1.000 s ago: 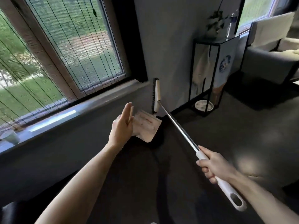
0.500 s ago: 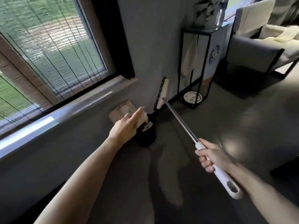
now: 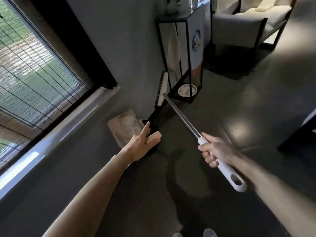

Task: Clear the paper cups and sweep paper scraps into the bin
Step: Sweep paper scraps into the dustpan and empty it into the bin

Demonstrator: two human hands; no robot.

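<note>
Where the floor meets the wall under the window, the dustpan (image 3: 124, 127) lies; we judge it light, stiff plastic, best taken by its handle. Our left hand (image 3: 136, 146) stretches straight fingers over it, grip uncertain. Broom (image 3: 181, 115): light, rigid; long axis from head at the wall down-right to our right hand (image 3: 215, 151), clenched round its white grip.

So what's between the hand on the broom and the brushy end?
The head camera shows just the shiny metal pole running from the right hand to the brush head, over dark floor.
</note>
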